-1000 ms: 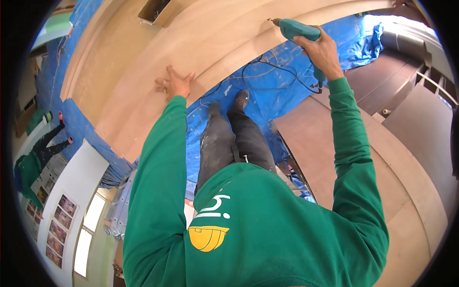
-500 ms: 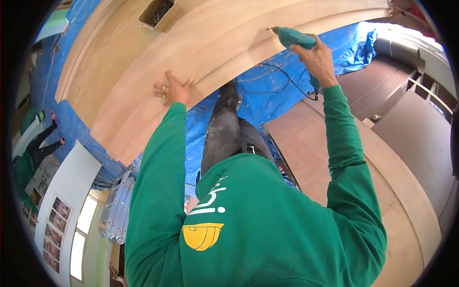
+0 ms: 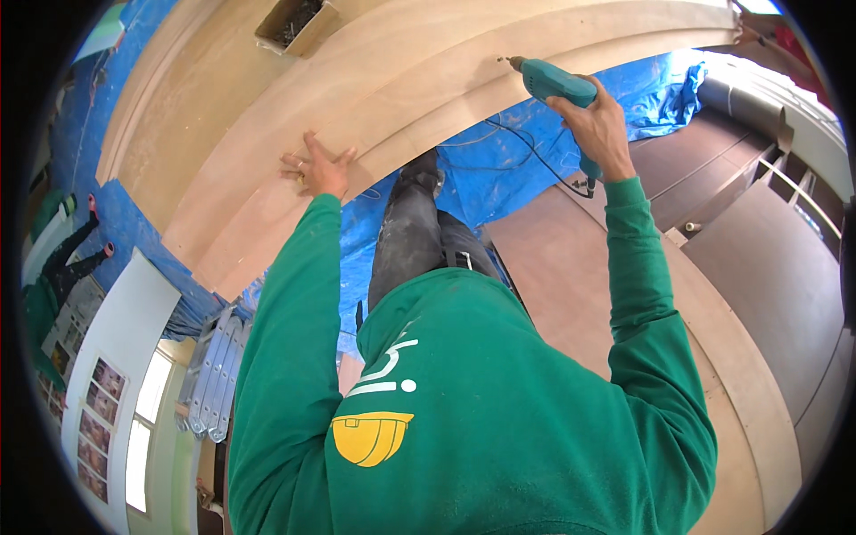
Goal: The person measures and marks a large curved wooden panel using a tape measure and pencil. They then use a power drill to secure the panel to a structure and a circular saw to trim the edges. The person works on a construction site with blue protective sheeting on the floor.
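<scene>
Over the last second your stance has shifted more than your hands: your legs (image 3: 406, 236) now run up under the near edge of the curved wooden panel (image 3: 428, 85), where both feet showed clear of it before, and the small box (image 3: 318, 37) at upper left shows more of its dark contents. Your left hand (image 3: 323, 171), left of centre, stays unclenched and grasps nothing, its fingers spread flat on the panel. Your right hand (image 3: 599, 129), upper right, remains wrapped around the handle of the teal drill (image 3: 555, 82), which points left, its tip just beside the same small mark on the panel's surface; whether the bit touches the wood you cannot tell from here. For the work, that suggests you have settled your footing while keeping the drill on one spot. The cord (image 3: 533, 147) hangs over the blue sheet (image 3: 477, 207) below.
</scene>
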Available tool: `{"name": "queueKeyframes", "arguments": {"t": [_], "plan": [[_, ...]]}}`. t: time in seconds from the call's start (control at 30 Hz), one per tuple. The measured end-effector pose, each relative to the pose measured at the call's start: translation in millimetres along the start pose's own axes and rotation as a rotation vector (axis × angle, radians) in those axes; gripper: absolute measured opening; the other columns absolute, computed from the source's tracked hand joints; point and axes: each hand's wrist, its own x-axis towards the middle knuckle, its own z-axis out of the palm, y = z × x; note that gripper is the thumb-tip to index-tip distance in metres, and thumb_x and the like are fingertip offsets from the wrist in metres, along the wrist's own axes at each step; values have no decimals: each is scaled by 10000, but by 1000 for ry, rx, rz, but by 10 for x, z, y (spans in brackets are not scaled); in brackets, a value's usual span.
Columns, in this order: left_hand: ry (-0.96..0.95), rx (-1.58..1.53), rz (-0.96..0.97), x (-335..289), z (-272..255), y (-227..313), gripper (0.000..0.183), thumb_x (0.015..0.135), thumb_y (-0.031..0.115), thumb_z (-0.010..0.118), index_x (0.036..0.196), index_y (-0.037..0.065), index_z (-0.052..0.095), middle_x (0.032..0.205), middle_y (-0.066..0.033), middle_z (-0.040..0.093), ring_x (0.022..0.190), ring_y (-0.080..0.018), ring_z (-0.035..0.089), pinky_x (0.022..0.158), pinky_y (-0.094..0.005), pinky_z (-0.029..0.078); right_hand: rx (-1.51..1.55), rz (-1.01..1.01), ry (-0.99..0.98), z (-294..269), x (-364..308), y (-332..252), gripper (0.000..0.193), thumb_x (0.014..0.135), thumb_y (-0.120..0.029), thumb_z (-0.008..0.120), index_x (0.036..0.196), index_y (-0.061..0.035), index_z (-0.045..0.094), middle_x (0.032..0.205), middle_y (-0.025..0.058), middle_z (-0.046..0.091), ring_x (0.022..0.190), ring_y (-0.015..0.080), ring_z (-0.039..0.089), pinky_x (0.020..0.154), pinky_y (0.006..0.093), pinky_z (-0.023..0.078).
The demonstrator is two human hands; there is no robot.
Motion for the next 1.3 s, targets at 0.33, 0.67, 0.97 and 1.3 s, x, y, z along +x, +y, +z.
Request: {"name": "queueKeyframes", "arguments": {"t": [0.33,0.67,0.97,1.3], "plan": [[17,6,-5,-24,-35,48,1199,814,633,876,1734,355,159,1745,-371,-132,1578,-653,-136,1093,-906,248,50,25,-57,-39,92,5,689,851,-392,844,1379,17,670,884,128,765,753,195,741,715,346,595],[13,11,-16,-63,-74,87,1186,824,592,889,1734,348,168,1750,-366,-96,1584,-650,-109,1098,-894,276,57,66,-111,-142,124,-87,647,854,-382,837,1342,14,681,891,115,763,735,191,743,685,337,589],[36,5,-2,-87,-83,71,1161,827,564,899,1728,348,199,1749,-370,-77,1570,-673,-115,1076,-903,286,-233,-99,-205,-244,375,-447,567,827,-345,807,1247,21,707,968,269,769,908,414,760,830,461,592],[19,-31,-14,-73,-80,119,1186,826,577,892,1737,375,161,1756,-354,-82,1573,-659,-143,1086,-903,252,-400,-59,-265,-215,419,-685,574,821,-365,802,1273,-24,707,1026,271,782,997,442,757,885,493,589]]}}
